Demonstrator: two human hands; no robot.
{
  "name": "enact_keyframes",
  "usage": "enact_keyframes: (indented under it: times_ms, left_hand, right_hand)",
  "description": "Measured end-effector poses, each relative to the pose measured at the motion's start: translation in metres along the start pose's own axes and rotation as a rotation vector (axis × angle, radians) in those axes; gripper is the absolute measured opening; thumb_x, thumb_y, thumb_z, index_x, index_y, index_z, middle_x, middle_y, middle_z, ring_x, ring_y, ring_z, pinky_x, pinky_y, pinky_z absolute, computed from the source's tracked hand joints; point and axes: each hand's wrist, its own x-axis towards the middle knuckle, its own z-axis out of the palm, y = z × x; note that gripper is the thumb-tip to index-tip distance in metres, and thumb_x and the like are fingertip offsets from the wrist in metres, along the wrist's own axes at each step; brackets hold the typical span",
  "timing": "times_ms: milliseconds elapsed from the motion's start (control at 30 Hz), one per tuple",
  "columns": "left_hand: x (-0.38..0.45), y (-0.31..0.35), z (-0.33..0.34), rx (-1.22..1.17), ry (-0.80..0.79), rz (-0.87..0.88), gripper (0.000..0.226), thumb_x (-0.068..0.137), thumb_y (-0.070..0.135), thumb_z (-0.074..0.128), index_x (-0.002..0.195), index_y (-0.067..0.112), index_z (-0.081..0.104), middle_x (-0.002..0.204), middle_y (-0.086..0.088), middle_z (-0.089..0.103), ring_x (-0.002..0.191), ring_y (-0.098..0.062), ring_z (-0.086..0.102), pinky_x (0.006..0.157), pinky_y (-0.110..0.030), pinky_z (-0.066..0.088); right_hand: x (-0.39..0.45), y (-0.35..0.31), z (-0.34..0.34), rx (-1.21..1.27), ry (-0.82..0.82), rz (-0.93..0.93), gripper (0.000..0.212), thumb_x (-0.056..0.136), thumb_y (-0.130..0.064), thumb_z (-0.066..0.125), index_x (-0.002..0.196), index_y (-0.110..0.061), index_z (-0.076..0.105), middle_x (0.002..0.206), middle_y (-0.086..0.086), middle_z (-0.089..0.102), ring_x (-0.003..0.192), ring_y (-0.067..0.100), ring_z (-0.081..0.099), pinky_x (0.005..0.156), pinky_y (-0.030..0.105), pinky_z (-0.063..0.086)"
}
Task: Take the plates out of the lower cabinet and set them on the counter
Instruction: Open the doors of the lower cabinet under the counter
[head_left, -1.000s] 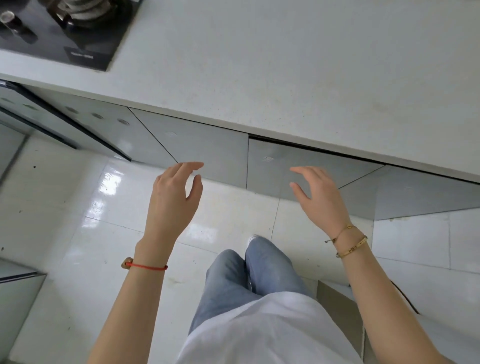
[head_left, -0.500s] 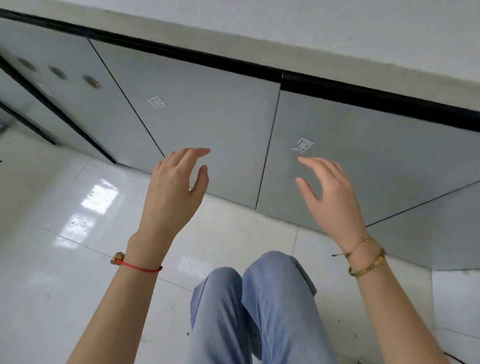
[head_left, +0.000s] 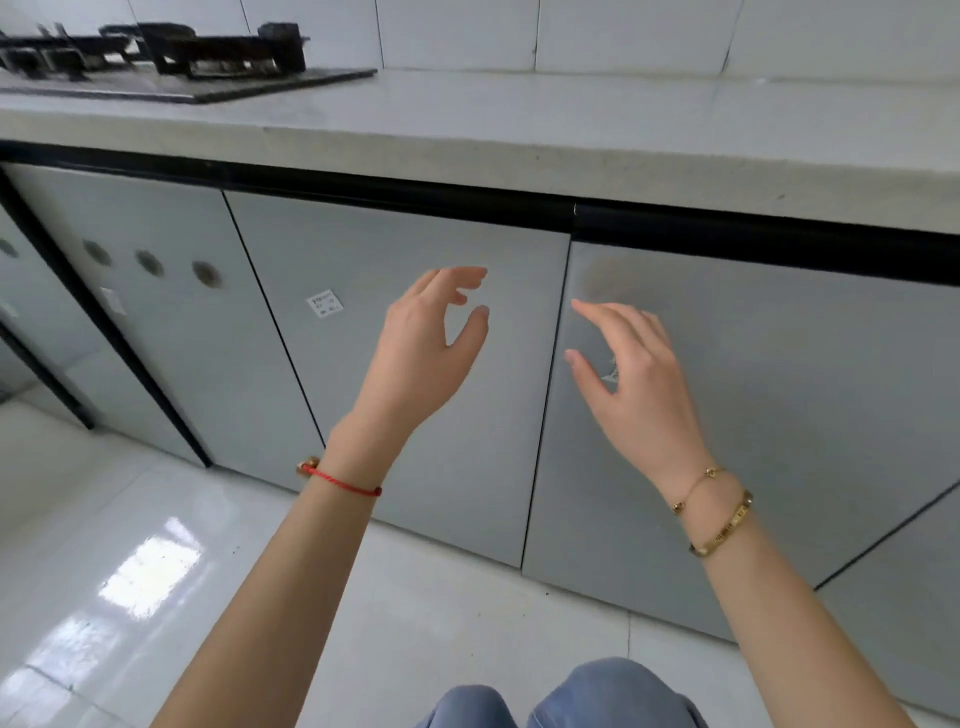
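Two grey lower cabinet doors stand closed under the counter (head_left: 571, 130). My left hand (head_left: 421, 358) hovers in front of the left door (head_left: 363, 415), fingers spread and holding nothing. My right hand (head_left: 631, 379) is raised before the right door (head_left: 805, 389), near the seam between the two doors, also empty with fingers apart. I cannot tell whether either hand touches a door. No plates are in view; the cabinet's inside is hidden behind the doors.
A black gas stove (head_left: 171, 67) sits on the counter at the far left. A door with three round holes (head_left: 150, 322) lies to the left. Glossy white floor tiles (head_left: 156, 571) stretch below. My knees in blue jeans (head_left: 571, 696) are at the bottom.
My view has dropped from above the counter to level with the cabinet doors. Both hands have moved closer together, toward the seam between the two doors.
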Motion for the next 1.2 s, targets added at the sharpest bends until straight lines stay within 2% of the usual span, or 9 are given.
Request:
enact_keyframes:
  times_ms: [100, 200, 267, 333, 433, 667, 800, 967, 1200]
  left_hand:
    - [0.026, 0.008, 0.002, -0.107, 0.046, -0.053, 0.032, 0.094, 0.019, 0.054, 0.125, 0.018, 0.060, 0.114, 0.007, 0.064, 0.096, -0.005, 0.060, 0.083, -0.015, 0.047]
    - [0.047, 0.009, 0.003, -0.259, 0.101, -0.161, 0.031, 0.093, 0.022, 0.054, 0.122, 0.020, 0.063, 0.107, 0.009, 0.068, 0.089, 0.002, 0.061, 0.073, -0.002, 0.043]
    - [0.058, 0.007, 0.005, -0.411, 0.091, -0.255, 0.031, 0.092, 0.024, 0.055, 0.122, 0.020, 0.063, 0.104, 0.005, 0.070, 0.091, -0.004, 0.065, 0.079, -0.011, 0.049]
    - [0.066, 0.006, 0.006, -0.614, 0.070, -0.360, 0.031, 0.092, 0.023, 0.056, 0.122, 0.016, 0.062, 0.105, 0.001, 0.071, 0.093, -0.010, 0.068, 0.080, -0.022, 0.054]
    - [0.075, 0.004, 0.007, -0.737, 0.072, -0.419, 0.023, 0.091, 0.022, 0.057, 0.112, 0.017, 0.065, 0.099, 0.002, 0.072, 0.090, -0.009, 0.069, 0.073, -0.021, 0.053]
    - [0.074, -0.001, 0.014, -0.685, 0.105, -0.508, 0.025, 0.093, 0.023, 0.054, 0.114, 0.013, 0.062, 0.099, 0.002, 0.065, 0.088, -0.008, 0.068, 0.073, -0.023, 0.056]
    - [0.078, 0.003, 0.009, -0.728, 0.059, -0.453, 0.027, 0.094, 0.021, 0.055, 0.119, 0.012, 0.060, 0.100, 0.002, 0.066, 0.086, -0.008, 0.067, 0.067, -0.019, 0.054]
    - [0.080, 0.007, 0.003, -0.872, 0.026, -0.476, 0.014, 0.093, 0.014, 0.057, 0.104, 0.013, 0.064, 0.095, 0.002, 0.067, 0.088, -0.009, 0.067, 0.078, -0.025, 0.055]
    - [0.063, 0.011, -0.006, -0.946, 0.043, -0.476, 0.012, 0.093, 0.010, 0.056, 0.102, 0.014, 0.062, 0.085, 0.004, 0.064, 0.086, -0.010, 0.067, 0.077, -0.024, 0.055]
  right_hand:
    - [0.012, -0.002, -0.005, -0.029, 0.037, -0.016, 0.040, 0.094, -0.025, 0.054, 0.132, -0.013, 0.052, 0.124, 0.002, 0.057, 0.118, 0.019, 0.047, 0.101, 0.023, 0.035]
    - [0.018, 0.000, -0.005, -0.015, 0.044, -0.036, 0.040, 0.094, -0.026, 0.053, 0.132, -0.012, 0.052, 0.123, 0.001, 0.056, 0.115, 0.015, 0.045, 0.097, 0.032, 0.044]
    - [0.021, 0.001, -0.004, -0.002, 0.047, -0.038, 0.040, 0.093, -0.025, 0.055, 0.132, -0.013, 0.052, 0.122, 0.000, 0.055, 0.113, 0.013, 0.044, 0.090, 0.034, 0.049]
    - [0.022, 0.001, -0.002, -0.009, 0.052, -0.040, 0.040, 0.093, -0.025, 0.055, 0.132, -0.012, 0.052, 0.121, 0.000, 0.056, 0.114, 0.013, 0.045, 0.096, 0.032, 0.045]
    - [0.022, 0.000, 0.000, -0.023, 0.044, -0.035, 0.041, 0.094, -0.026, 0.054, 0.132, -0.012, 0.052, 0.122, -0.001, 0.056, 0.115, 0.014, 0.046, 0.101, 0.026, 0.038]
    - [0.018, -0.003, 0.002, -0.016, 0.005, -0.010, 0.042, 0.095, -0.029, 0.053, 0.134, -0.014, 0.050, 0.124, -0.003, 0.054, 0.119, 0.014, 0.045, 0.101, 0.025, 0.039]
    - [0.019, -0.005, 0.002, -0.001, -0.017, -0.002, 0.043, 0.095, -0.030, 0.052, 0.135, -0.014, 0.049, 0.125, -0.003, 0.054, 0.119, 0.013, 0.044, 0.101, 0.025, 0.038]
    - [0.022, -0.009, 0.004, 0.014, -0.026, 0.004, 0.043, 0.095, -0.029, 0.052, 0.135, -0.012, 0.050, 0.124, -0.001, 0.055, 0.118, 0.015, 0.045, 0.101, 0.028, 0.040]
    - [0.012, -0.017, 0.007, 0.055, -0.037, 0.020, 0.044, 0.095, -0.030, 0.053, 0.136, -0.014, 0.047, 0.124, -0.004, 0.054, 0.120, 0.012, 0.045, 0.101, 0.028, 0.042]
